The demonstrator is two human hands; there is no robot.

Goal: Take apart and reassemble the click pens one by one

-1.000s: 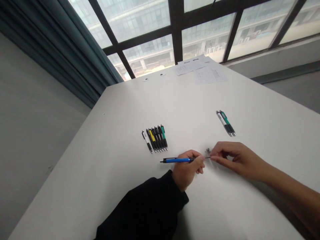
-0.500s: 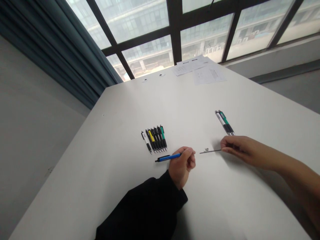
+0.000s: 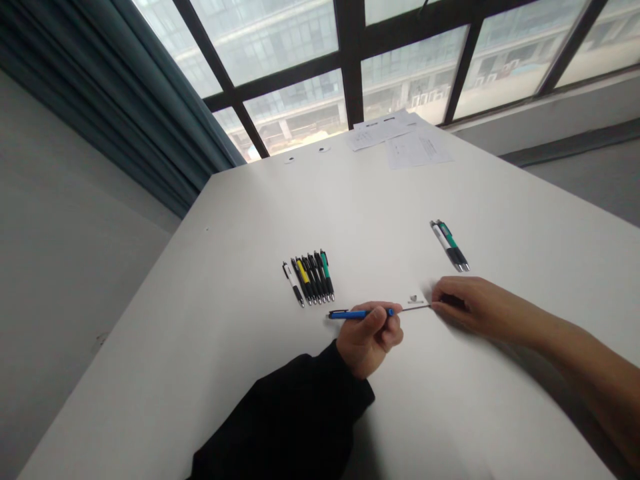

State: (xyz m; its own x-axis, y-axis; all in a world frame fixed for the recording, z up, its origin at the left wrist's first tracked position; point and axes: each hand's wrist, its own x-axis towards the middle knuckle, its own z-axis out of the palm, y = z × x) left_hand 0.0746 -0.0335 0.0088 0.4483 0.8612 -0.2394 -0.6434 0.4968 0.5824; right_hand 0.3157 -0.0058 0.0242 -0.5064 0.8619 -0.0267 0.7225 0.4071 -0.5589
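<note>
My left hand (image 3: 371,339), in a black sleeve, is closed around a blue pen barrel (image 3: 357,314) with a black clip, which lies level and points left. My right hand (image 3: 457,299) pinches one end of a thin dark pen refill (image 3: 416,308). The refill's other end reaches the fingertips of my left hand; whether it enters the barrel is hidden. Just beyond the refill lie small metallic pen parts (image 3: 413,299), too small to make out clearly.
A row of several pens (image 3: 311,279), mostly black with a white, a yellow and a green one, lies to the left. Two assembled pens (image 3: 450,245) lie at the right beyond my right hand. Papers (image 3: 417,143) rest at the table's far edge by the window.
My left hand has shifted slightly right with the blue barrel, and my right hand slightly left with the refill. The gap between barrel and refill has closed.
</note>
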